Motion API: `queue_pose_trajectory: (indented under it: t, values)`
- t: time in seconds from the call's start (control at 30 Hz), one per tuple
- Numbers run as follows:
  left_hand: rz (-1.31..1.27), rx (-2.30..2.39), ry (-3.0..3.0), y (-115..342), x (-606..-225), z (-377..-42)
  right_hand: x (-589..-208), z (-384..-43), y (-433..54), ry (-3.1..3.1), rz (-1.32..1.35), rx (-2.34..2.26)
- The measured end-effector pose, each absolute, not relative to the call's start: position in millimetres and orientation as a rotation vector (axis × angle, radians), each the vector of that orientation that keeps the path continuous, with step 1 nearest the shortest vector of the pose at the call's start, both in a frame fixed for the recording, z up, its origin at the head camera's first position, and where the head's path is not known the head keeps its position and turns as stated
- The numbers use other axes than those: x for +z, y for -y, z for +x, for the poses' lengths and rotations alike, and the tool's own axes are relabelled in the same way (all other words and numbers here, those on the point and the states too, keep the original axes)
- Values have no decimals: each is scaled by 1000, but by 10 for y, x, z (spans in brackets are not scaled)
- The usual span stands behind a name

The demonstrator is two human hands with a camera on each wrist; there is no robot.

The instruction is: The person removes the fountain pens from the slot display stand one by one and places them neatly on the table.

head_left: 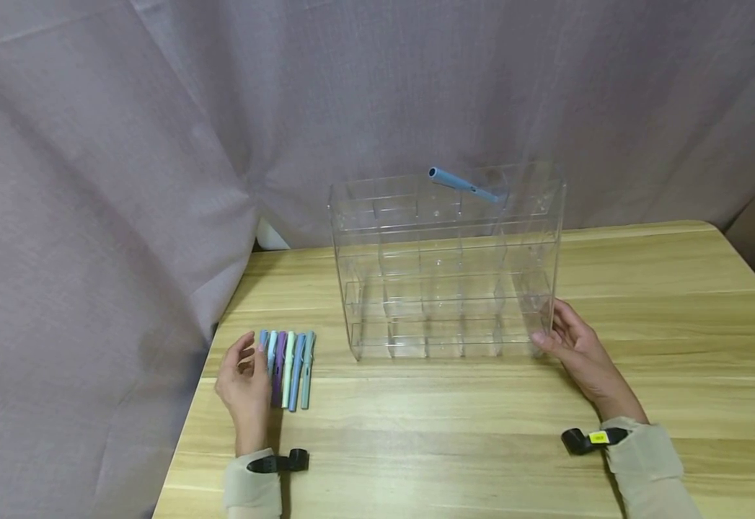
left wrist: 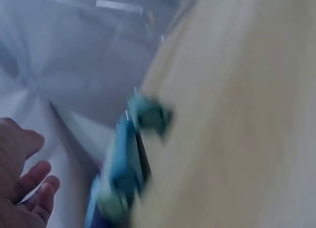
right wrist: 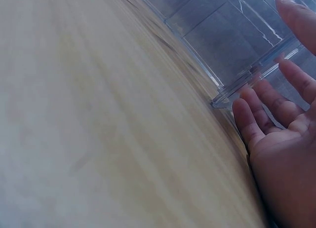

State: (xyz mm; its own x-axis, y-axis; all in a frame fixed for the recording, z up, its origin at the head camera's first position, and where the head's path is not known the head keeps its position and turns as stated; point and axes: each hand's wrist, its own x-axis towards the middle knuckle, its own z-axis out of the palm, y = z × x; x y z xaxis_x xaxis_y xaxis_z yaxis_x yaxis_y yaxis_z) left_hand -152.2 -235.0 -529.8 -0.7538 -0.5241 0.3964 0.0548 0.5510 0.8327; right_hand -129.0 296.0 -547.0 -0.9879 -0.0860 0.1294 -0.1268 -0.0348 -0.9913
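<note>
A clear plastic pen rack [head_left: 440, 310] with tiers of small compartments stands upright on the table. One light-blue pen [head_left: 456, 180] leans in its top tier, its end pointing up and left. Left of the rack, several capped pens lie side by side, among them a purple pen [head_left: 278, 367], a pale-green pen [head_left: 288, 371] and a grey-green pen [head_left: 308, 371]. My left hand [head_left: 244, 386] is beside the leftmost blue pen, fingers loosely bent, holding nothing in the left wrist view. With thumb and fingers, my right hand [head_left: 578, 353] holds the rack's lower right corner.
The wooden table [head_left: 455, 440] reaches out to both sides of the rack. Behind it hangs a grey curtain [head_left: 377, 94], which also falls along the table's left edge. Each wrist carries a black camera on a strap.
</note>
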Motion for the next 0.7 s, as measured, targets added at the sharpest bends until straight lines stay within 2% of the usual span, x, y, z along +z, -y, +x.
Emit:
queue_pose_trajectory:
  t: [0.33, 0.7]
  values:
    - [-139, -1357, 1936, 1771, -4744, -1780, -5447, -1272, -2956, 2200, 221, 2209]
    - [-484, -1438, 1825, 967, -4092, -2084, -5442, -1275, -2957, 2207, 223, 2199]
